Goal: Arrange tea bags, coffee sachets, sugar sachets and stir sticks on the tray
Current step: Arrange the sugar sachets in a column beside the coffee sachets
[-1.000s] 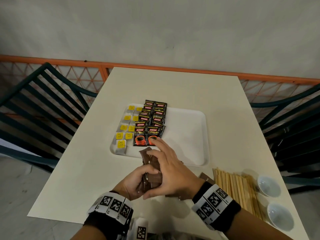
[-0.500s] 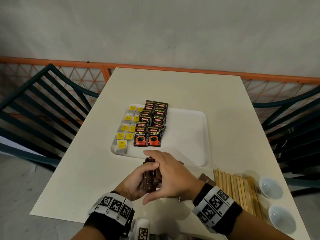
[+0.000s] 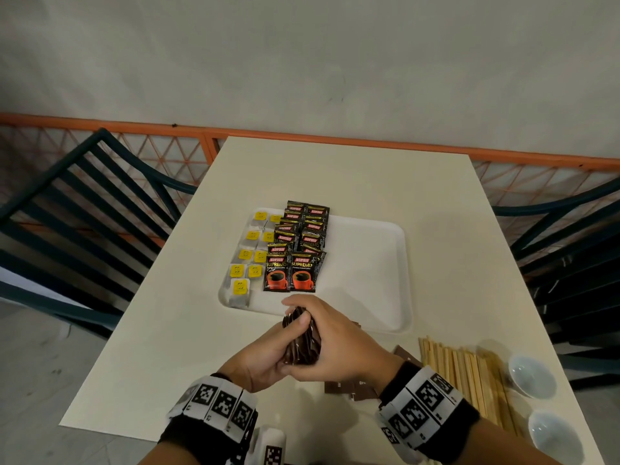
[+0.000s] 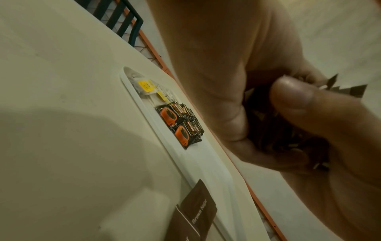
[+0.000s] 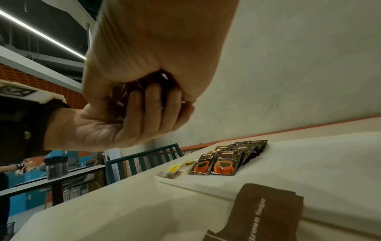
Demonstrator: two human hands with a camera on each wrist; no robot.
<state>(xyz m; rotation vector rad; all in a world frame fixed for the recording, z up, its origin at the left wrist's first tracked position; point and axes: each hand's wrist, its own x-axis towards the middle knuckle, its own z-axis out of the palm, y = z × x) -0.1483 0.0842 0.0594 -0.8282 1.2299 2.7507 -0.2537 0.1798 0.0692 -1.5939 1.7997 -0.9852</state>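
Note:
A white tray (image 3: 379, 297) lies mid-table with yellow-tagged tea bags (image 3: 248, 260) in its left column and black coffee sachets (image 3: 297, 250) beside them. Just in front of the tray, both hands grip one upright stack of brown sugar sachets (image 3: 302, 340). My left hand (image 3: 265, 357) holds the stack from below with its thumb on top. My right hand (image 3: 335, 344) wraps over it from the right. More brown sugar sachets (image 3: 352, 389) lie on the table under my right wrist. Wooden stir sticks (image 3: 469, 374) lie in a row at the right. The wrist views show the tray (image 4: 185, 163) (image 5: 309, 171) and loose sugar sachets (image 4: 195, 210) (image 5: 266, 210).
Two small white bowls (image 3: 531, 375) (image 3: 550, 434) sit near the table's right front corner. Dark green chairs (image 3: 84, 213) (image 3: 570, 246) flank the table. An orange railing (image 3: 302, 135) runs behind the far edge. The tray's right half is bare.
The hands drew the sugar sachet stack back from the tray's front edge and squared it upright; the right hand's fingers closed over it.

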